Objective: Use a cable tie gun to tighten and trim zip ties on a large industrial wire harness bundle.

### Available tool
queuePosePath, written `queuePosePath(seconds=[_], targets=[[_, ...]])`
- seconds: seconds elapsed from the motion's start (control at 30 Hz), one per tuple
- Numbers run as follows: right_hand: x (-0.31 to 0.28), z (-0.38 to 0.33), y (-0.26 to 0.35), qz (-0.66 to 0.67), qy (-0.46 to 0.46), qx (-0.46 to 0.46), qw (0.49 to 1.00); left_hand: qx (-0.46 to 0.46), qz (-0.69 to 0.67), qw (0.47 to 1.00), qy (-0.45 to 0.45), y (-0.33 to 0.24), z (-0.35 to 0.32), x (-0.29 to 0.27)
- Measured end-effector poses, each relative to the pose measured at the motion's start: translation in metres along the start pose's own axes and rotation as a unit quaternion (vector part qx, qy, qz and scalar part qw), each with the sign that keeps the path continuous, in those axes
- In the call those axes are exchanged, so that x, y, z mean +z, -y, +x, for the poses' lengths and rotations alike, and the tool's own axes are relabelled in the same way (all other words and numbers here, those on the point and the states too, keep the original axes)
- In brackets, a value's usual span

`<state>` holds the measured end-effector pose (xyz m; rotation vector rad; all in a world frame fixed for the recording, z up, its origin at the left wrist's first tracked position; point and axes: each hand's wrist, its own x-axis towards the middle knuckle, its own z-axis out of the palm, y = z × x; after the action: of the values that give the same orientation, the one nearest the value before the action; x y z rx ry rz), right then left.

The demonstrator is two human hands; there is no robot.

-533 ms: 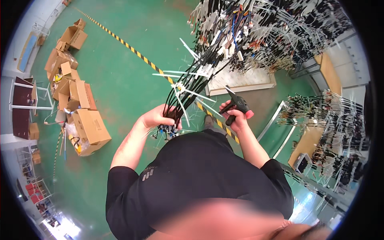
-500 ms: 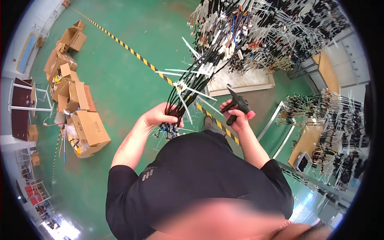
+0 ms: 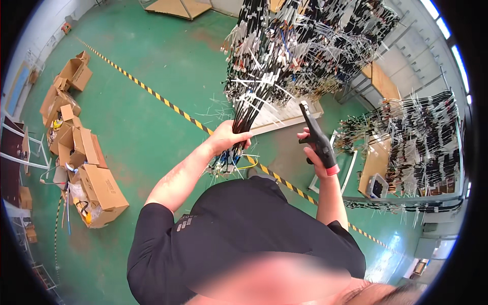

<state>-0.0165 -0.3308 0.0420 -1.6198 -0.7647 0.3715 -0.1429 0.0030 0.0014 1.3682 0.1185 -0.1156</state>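
Head-mounted fisheye, looking steeply down over chest and forearms, close to raised hands, green floor (image 3: pixel 152 61) curving toward rim.

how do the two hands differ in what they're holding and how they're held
The left hand is closed around a thick bundle of black cables; the right hand grips a single black hand tool with a red end. The left hand grasps something hanging from above; the right hand holds its tool free, tip pointing up. Both are bare and raised in front of the person.

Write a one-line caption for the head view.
Left hand grips a hanging bundle of black cables while the right hand holds a black pistol-shaped tool above a green floor.
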Motion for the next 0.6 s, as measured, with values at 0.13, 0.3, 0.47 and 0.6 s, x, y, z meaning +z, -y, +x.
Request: queuePosePath(seconds=[0.13,0.3,0.47,0.6], targets=[[0.003,0.033,0.019,0.062,0.076,-0.070,0.993,0.006,-0.058,0.998,0.004,0.013,-0.004,0.007],[-0.005,0.088,-0.002,0.062,0.125,-0.097,0.985,-0.025,-0.080,0.996,0.023,0.019,-0.002,0.022],[0.011,0.111,-0.037,0.313,0.181,0.005,0.932,-0.021,-0.119,0.993,0.010,0.023,0.009,0.045],[0.017,0.110,-0.057,0.412,0.212,0.065,0.884,-0.035,-0.071,0.995,-0.067,0.024,0.035,0.062]])
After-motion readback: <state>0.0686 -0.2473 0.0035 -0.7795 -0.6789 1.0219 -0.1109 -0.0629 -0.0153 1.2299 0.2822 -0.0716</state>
